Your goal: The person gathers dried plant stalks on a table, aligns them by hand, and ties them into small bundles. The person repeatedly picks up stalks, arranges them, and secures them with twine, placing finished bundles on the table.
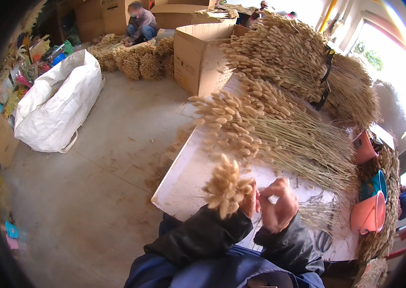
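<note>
A small bunch of dried bunny-tail grass points up and left from my left hand, which grips it below the fluffy heads. My right hand is close beside it on the right, blurred, with thumb and fingers curled into a ring; whether something thin is between them I cannot tell. Beyond both hands, loose bunny-tail stems lie spread across the white tabletop. Dark-handled scissors rest by my right sleeve, near some stem offcuts.
Behind the loose stems lies a large strapped bundle of grass. Pink and teal buckets line the right edge. An open cardboard box stands past the table, a white woven sack on the floor. A person crouches by more bundles.
</note>
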`<state>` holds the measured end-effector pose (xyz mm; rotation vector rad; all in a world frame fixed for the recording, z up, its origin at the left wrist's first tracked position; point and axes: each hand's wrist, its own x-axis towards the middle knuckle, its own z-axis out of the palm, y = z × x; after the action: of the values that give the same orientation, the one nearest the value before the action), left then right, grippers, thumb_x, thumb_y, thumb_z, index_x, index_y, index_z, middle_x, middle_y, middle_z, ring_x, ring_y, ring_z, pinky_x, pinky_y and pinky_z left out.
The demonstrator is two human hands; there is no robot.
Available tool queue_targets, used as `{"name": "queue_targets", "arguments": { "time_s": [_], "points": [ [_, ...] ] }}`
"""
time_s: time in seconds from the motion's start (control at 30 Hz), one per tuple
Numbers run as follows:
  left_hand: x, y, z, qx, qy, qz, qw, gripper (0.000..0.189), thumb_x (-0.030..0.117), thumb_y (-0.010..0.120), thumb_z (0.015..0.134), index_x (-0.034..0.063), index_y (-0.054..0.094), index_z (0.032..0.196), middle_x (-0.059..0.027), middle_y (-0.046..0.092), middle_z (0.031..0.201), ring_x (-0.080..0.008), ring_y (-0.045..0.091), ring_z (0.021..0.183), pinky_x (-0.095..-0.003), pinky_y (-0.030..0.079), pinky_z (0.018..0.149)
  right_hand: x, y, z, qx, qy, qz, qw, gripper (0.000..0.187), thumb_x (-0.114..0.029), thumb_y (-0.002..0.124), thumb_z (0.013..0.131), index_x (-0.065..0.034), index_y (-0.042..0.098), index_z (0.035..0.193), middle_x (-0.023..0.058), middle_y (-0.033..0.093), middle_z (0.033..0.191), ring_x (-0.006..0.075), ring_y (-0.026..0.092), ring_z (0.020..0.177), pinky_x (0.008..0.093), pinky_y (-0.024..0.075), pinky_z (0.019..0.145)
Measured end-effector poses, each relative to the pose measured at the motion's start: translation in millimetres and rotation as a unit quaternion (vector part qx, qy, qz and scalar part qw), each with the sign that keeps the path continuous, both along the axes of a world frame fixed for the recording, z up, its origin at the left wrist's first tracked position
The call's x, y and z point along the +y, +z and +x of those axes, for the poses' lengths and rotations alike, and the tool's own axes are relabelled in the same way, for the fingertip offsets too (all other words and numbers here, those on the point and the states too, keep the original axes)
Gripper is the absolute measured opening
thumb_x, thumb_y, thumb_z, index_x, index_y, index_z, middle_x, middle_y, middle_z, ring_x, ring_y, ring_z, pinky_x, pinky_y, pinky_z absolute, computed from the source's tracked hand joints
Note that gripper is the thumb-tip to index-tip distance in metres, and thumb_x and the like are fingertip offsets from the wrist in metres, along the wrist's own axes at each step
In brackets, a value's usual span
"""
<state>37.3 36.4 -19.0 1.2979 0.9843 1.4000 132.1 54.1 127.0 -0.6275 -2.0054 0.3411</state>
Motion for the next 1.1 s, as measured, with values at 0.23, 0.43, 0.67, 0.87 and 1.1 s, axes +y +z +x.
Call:
{"name": "queue_targets", "arguments": {
  "time_s": [0.23,0.43,0.67,0.87,1.1],
  "points": [
    [-23.2,22.2,-9.3,0.253,0.042,0.168,0.952,0.027,0.016,0.051,0.093,0.0080,0.051,0.119,-0.0075,0.053,0.114,-0.0151,0.054,0.101,-0.0295,0.048,0.085,13.8,12.6,17.6,-0.092,0.127,-0.131,0.979,0.026,-0.002,0.059,0.067,-0.0026,0.065,0.092,0.0100,0.061,0.083,0.0244,0.056,0.077,0.0346,0.0419,0.073],
    [-24.1,37.1,-19.8,0.233,-0.123,0.078,0.961,0.029,0.018,0.041,0.098,0.0071,0.046,0.125,-0.0101,0.051,0.117,-0.0172,0.053,0.103,-0.0313,0.046,0.088,18.7,18.6,16.3,-0.164,0.149,-0.137,0.966,0.036,-0.003,0.056,0.066,-0.0034,0.064,0.102,0.0092,0.058,0.079,0.0266,0.053,0.074,0.0364,0.0398,0.072],
    [-27.1,22.8,-17.5,0.143,-0.211,-0.055,0.965,0.031,0.019,0.034,0.101,0.0036,0.042,0.127,-0.0097,0.052,0.113,-0.0162,0.054,0.100,-0.0259,0.048,0.082,24.0,21.4,18.0,-0.197,0.159,-0.125,0.959,0.034,-0.007,0.062,0.069,-0.0074,0.064,0.103,0.0066,0.059,0.081,0.0253,0.054,0.075,0.0356,0.0398,0.072],
    [-25.9,55.2,-27.2,-0.184,-0.272,-0.150,0.932,0.033,0.020,0.031,0.103,0.0011,0.040,0.128,-0.0094,0.054,0.106,-0.0162,0.056,0.096,-0.0218,0.051,0.075,21.6,26.2,21.7,-0.183,0.159,-0.094,0.966,0.029,-0.007,0.068,0.073,-0.0086,0.065,0.101,0.0036,0.060,0.080,0.0212,0.057,0.076,0.0333,0.0395,0.071],
    [-29.1,85.6,-26.5,-0.220,-0.272,-0.202,0.915,0.028,0.021,0.038,0.101,0.0044,0.044,0.122,-0.0071,0.052,0.106,-0.0146,0.053,0.097,-0.0254,0.049,0.081,11.3,35.1,23.7,-0.223,0.056,-0.098,0.968,0.023,-0.012,0.070,0.074,-0.0081,0.064,0.097,0.0024,0.060,0.076,0.0199,0.058,0.070,0.0326,0.0388,0.067]
  ]
}}
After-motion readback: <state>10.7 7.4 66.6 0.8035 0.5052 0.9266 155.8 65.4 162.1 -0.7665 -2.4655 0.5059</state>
